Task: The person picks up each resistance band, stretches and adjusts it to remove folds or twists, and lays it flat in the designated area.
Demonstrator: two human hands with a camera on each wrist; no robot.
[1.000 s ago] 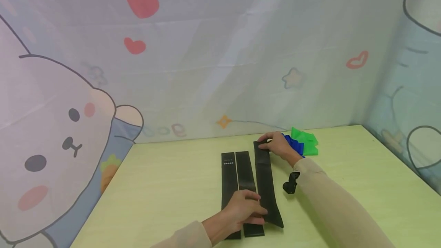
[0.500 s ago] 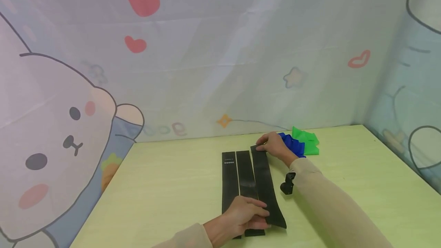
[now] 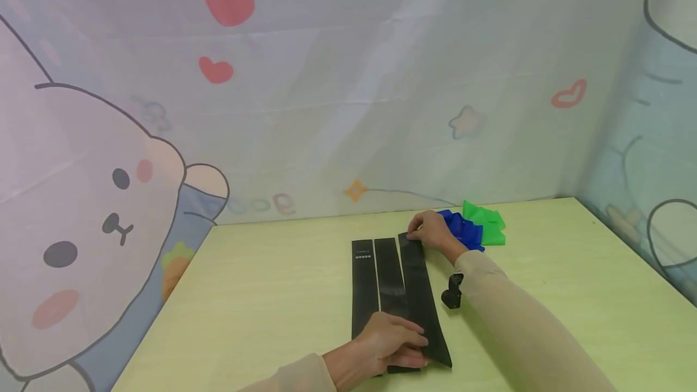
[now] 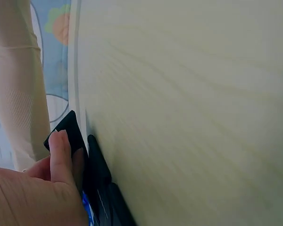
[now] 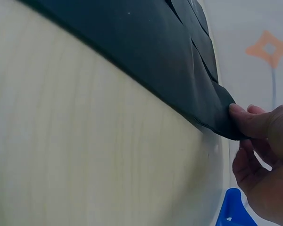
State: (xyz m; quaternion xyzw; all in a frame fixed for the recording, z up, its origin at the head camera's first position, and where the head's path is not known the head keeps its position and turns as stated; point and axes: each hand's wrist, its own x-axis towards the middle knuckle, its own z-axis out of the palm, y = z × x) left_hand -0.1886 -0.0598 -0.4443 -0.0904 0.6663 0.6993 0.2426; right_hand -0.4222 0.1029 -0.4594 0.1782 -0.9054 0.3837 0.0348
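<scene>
Three long black bands lie side by side on the pale green table (image 3: 272, 307). My left hand (image 3: 393, 343) holds the near end of the rightmost black band (image 3: 420, 295), and in the left wrist view a finger (image 4: 60, 155) lies on that band's corner (image 4: 71, 129). At the far end, my right hand (image 3: 432, 230) pinches the same band; the right wrist view shows its fingers (image 5: 254, 125) closed on the band's tip (image 5: 221, 120). The left band (image 3: 362, 286) and middle band (image 3: 389, 280) lie flat and untouched.
A crumpled blue band (image 3: 464, 230) and a green band (image 3: 487, 224) lie just behind my right hand, near the back wall. A cartoon-printed cloth backdrop (image 3: 327, 89) closes off the back and both sides. A black wrist camera (image 3: 452, 295) hangs under my right forearm.
The rightmost black band has shifted left with both hands and now lies close alongside the middle band. The other two bands have not moved.
</scene>
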